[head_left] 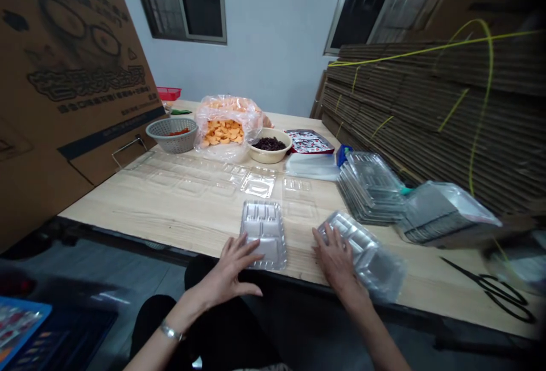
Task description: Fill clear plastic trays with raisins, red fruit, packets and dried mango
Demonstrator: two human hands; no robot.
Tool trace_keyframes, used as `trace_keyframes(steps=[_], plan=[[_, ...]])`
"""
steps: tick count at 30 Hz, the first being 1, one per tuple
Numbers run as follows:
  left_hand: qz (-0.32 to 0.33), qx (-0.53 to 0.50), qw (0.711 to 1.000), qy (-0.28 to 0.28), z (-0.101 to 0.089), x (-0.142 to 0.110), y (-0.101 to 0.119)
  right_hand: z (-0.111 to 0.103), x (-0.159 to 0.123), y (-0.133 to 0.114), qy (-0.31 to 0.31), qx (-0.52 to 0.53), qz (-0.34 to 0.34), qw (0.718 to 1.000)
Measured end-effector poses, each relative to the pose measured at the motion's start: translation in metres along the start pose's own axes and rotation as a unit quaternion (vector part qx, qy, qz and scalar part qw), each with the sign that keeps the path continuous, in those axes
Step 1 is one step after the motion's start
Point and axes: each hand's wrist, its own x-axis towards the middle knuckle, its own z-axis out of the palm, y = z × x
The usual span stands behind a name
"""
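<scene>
A stack of clear plastic compartment trays (265,229) lies near the table's front edge. Over its lower left side rests my left hand (239,266), fingers spread and thumb apart. To the right, a second set of clear trays (369,257) lies at a slant along the edge. My right hand (336,254) lies on its left end with the fingers extended; whether it presses or grips a tray I cannot make out. Single clear trays (258,182) are laid out in rows on the wooden table (170,211) beyond my hands.
Behind the rows stand a grey basket (173,135), a bag of orange pieces (228,126) and a cream bowl (268,146) of dark pieces. At right are stacked trays (373,183), a silvery bag (447,211) and black scissors (490,288). Cardboard (426,103) rises behind them.
</scene>
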Motion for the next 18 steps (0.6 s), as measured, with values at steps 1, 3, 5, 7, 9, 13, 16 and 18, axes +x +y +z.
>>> trace_keyframes(steps=[1, 3, 5, 7, 9, 13, 16, 18], plan=[[0.013, 0.002, 1.000, -0.013, 0.004, 0.001, -0.004, -0.001, 0.002, 0.002, 0.002, -0.008, 0.014, 1.000], [0.030, 0.001, 1.000, -0.008, 0.009, 0.002, -0.011, -0.006, 0.010, 0.001, 0.014, -0.008, 0.034, 0.999], [0.047, -0.004, 0.999, 0.011, 0.011, 0.002, -0.017, -0.011, 0.026, -0.005, 0.029, 0.025, 0.020, 0.999], [0.066, -0.008, 0.998, 0.016, 0.012, 0.001, -0.021, -0.016, 0.050, -0.017, 0.031, 0.077, -0.023, 0.996], [0.077, -0.009, 0.997, 0.010, 0.011, -0.002, -0.023, -0.022, 0.082, -0.032, 0.007, 0.127, -0.063, 0.990], [0.089, -0.008, 0.996, 0.004, 0.010, -0.005, -0.021, -0.028, 0.154, -0.072, -0.066, 0.192, -0.157, 0.967], [0.105, -0.010, 0.994, 0.010, 0.011, -0.007, -0.020, -0.026, 0.191, -0.104, -0.109, 0.183, -0.212, 0.954], [0.120, -0.016, 0.993, 0.012, 0.012, -0.010, -0.022, -0.021, 0.200, -0.120, -0.133, 0.174, -0.236, 0.947]])
